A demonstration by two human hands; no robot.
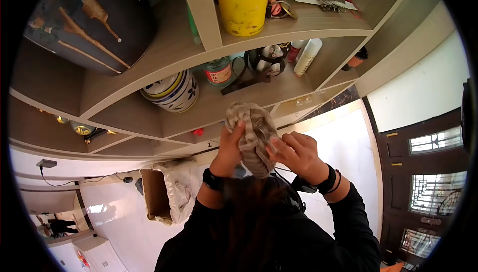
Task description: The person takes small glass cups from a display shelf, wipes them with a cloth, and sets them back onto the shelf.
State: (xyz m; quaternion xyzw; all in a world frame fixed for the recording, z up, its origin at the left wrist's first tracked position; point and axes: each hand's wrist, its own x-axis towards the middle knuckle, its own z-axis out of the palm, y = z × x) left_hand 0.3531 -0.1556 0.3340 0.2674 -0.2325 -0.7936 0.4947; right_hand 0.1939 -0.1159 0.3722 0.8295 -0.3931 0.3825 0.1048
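In front of my body I hold a bunched, grey-brown plush cloth (253, 130) with ribbed folds. My left hand (230, 145) is wrapped round its left side, thumb lying on top. At the cloth's right edge my right hand (298, 156) is closed, its thumb and forefinger pinching the fabric. Part of the cloth's lower end hangs between my wrists. A dark band is on each wrist.
Wooden shelves (214, 48) stand ahead, holding a yellow container (244, 3), a blue-and-white jar (177, 93), a red-labelled bottle (218, 70) and a white canister (308, 57). A fabric-covered bin (181, 192) is on the floor at left. A dark door (393, 187) is at right.
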